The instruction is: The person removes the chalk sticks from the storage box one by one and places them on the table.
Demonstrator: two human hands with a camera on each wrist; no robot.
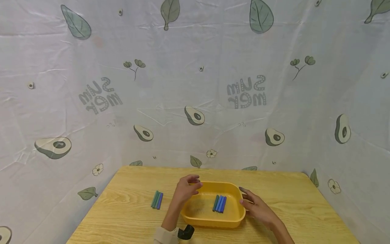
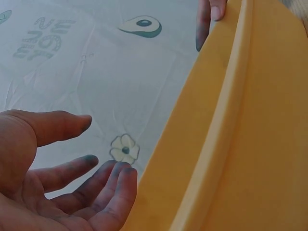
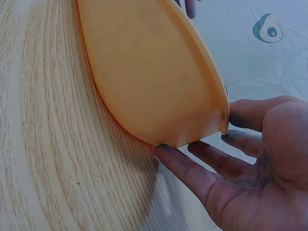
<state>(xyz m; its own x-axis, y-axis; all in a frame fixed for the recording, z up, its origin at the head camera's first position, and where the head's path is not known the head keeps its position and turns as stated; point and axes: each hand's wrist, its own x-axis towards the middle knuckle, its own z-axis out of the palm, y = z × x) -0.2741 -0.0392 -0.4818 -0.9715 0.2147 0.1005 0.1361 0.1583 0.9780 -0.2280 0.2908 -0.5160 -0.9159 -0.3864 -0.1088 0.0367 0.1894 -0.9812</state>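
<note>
A yellow plastic tub (image 1: 213, 223) sits on the table, with several green and blue chalk-like sticks (image 1: 219, 204) side by side inside it. My left hand (image 1: 188, 187) is over the tub's left rim, fingers loosely bent and holding nothing; its fingertips look smudged in the left wrist view. At the other end, my right hand (image 1: 256, 206) grips the tub's right edge. The right wrist view shows the thumb (image 3: 248, 113) at the rim and the fingers against the outer wall. More sticks (image 1: 157, 200), green and purple, lie left of the tub.
The wooden table (image 1: 131, 183) has its far edge by a pale curtain (image 1: 170, 84) printed with avocados and leaves. Curtain also hangs along both sides. A dark band (image 1: 186, 232) is on my left wrist beside a light sleeve (image 1: 166, 235).
</note>
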